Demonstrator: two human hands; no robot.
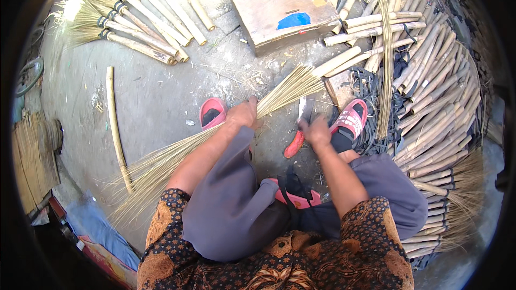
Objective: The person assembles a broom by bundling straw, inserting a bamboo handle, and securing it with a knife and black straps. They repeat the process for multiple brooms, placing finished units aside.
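A long bundle of thin straw-coloured broom bristles (290,90) lies slantwise across the middle, its thin ends fanned out toward the lower left. My left hand (243,114) is closed round the bundle, between my feet. To the right, my right hand (317,130) has its fingers closed on a knife (294,145) with a red handle, where handle and blade meet. The knife's pale blade points away from me, below the bundle's thick end. Whether that end touches the bamboo sticks beyond it, I cannot tell.
A wooden box (285,11) stands at the far middle. Finished brooms (145,21) lie far left, near a lone bamboo stick (114,123). Bamboo handles (435,91) are piled on the right, with black strips (371,88) and a bristle bundle (385,59) beside them.
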